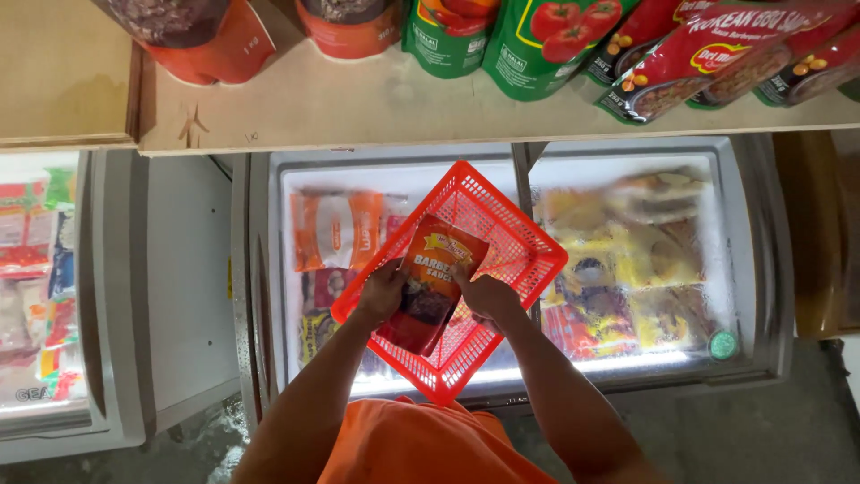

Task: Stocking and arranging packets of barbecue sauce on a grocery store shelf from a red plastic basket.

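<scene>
A red plastic basket rests tilted on the glass lid of a chest freezer. Inside the basket lies a dark red sauce pouch with an orange top. My left hand grips the pouch's left edge. My right hand holds its right edge, fingers curled around it. Both forearms reach forward from my orange shirt.
Frozen packets show through the freezer's glass, orange ones at left and yellow ones at right. A wooden shelf above carries red and green sauce pouches. A second freezer stands at far left.
</scene>
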